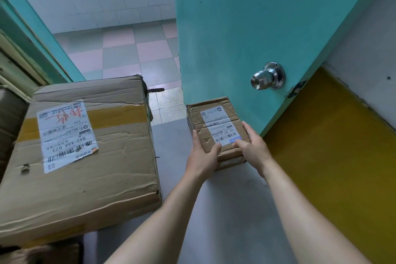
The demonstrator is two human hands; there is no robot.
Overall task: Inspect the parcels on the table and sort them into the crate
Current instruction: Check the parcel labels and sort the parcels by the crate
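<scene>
At the far left there is a dark brown carton [9,126], cut by the frame edge. Just beside it a large cardboard box [85,156] lies flat, dented and creased, with yellow tape across the top and a white shipping label [66,133] with barcodes and red handwriting.

To the right of the big box, a grey surface [175,141] runs toward the person. A small parcel [214,120] is at its far end, close to the bottom corner of a turquoise door [246,28]. The left hand [202,156] grips the left near corner of the parcel, the thumb lying on the top and the fingers curled along the side. The right hand [254,146] holds the right near corner in the same way, thumb on the white label [220,126] and fingers around the right edge. Both forearms are bare.

Further right, a metal door knob [267,76] is on the door, and next comes a yellow panel [334,146] under a pale wall.
</scene>
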